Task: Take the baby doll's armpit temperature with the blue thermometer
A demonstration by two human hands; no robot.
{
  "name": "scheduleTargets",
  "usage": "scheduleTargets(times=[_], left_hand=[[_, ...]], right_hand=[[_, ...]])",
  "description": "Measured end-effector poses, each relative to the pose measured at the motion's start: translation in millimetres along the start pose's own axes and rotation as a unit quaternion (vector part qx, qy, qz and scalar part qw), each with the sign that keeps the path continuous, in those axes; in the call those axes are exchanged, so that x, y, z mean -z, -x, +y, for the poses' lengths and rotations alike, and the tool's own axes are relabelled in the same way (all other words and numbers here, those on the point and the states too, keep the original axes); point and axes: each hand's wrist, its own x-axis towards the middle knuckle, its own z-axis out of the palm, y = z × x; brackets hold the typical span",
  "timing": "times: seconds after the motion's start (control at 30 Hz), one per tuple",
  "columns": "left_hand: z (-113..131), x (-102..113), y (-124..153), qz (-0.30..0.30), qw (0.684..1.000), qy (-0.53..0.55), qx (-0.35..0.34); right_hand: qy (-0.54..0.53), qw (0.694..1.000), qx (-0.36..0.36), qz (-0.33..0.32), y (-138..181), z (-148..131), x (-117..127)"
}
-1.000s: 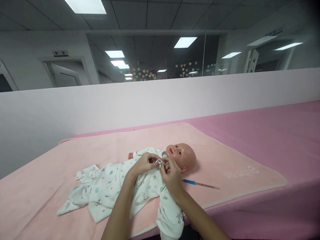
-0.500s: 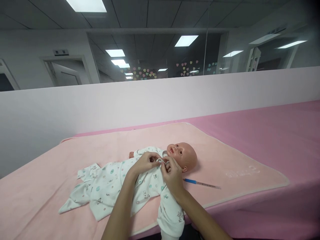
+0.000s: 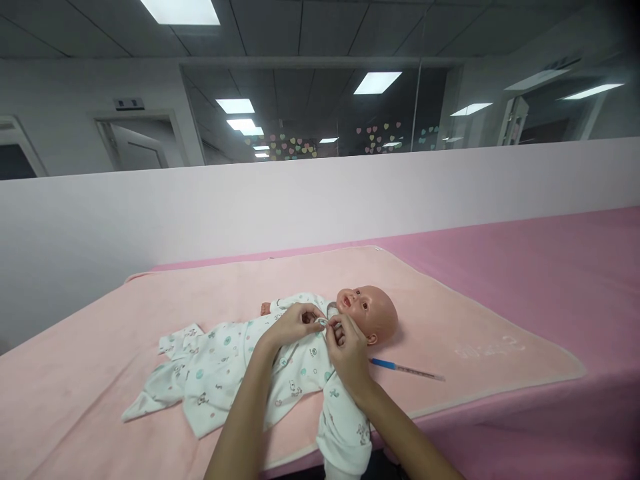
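Observation:
A baby doll (image 3: 369,311) lies on its back on a light pink blanket (image 3: 450,320), head to the right. It wears a white printed romper (image 3: 235,370). My left hand (image 3: 293,325) pinches the romper's collar at the doll's chest. My right hand (image 3: 347,350) pinches the other edge of the same collar, just below the doll's chin. Both sets of fingers are closed on the fabric and nearly touch each other. One romper sleeve hangs over the table's front edge under my right wrist.
A thin thermometer with a blue end (image 3: 407,369) lies on the blanket right of my right hand. The blanket rests on a darker pink table cover (image 3: 550,260). A low white partition wall (image 3: 250,207) runs behind the table, with glass above it.
Both hands stay pinched at the collar, the fingers drawing slightly closer together. The view has shifted a little; the doll has not moved.

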Motion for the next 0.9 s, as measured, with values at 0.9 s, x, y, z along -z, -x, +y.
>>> scheduleTargets(times=[0.9], left_hand=[[-2.9, -3.4, 0.3, -0.001, 0.986, 0.167, 0.006]], right_hand=[[0.008, 1.000, 0.017, -0.024, -0.1, -0.2, 2.5]])
